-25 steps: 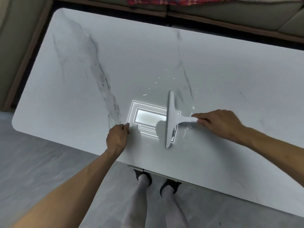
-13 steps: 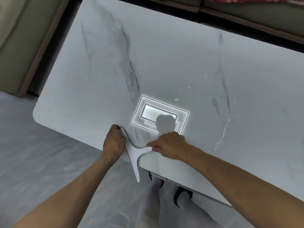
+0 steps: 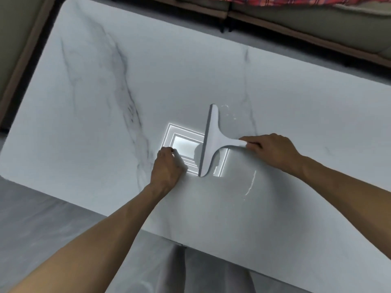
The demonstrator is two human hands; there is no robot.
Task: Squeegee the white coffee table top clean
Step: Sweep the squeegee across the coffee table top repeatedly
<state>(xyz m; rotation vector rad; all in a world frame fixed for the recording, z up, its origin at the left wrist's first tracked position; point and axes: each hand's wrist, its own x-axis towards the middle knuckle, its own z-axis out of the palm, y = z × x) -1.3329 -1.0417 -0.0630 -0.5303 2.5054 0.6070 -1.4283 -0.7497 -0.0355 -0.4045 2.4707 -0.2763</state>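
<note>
The white marble-veined coffee table top (image 3: pixel 88 106) fills most of the view. A white T-shaped squeegee (image 3: pixel 211 142) lies with its long blade on the table near the middle, the blade running away from me. My right hand (image 3: pixel 273 150) grips its handle from the right. My left hand (image 3: pixel 168 168) rests curled on the table just left of the blade's near end, holding nothing. Small water drops (image 3: pixel 229 113) sit right of the blade's far end, and a thin wet streak (image 3: pixel 251 182) lies near my right forearm.
A bright rectangular light reflection (image 3: pixel 184 144) shows on the table between my hands. A beige sofa (image 3: pixel 317 28) with a red plaid cloth (image 3: pixel 296 1) runs along the far side, another seat at the left. Grey floor lies below the near edge.
The squeegee was at the table's near edge by my left hand half a second ago; my right hand has brought it back up onto the middle of the table, to the right.
</note>
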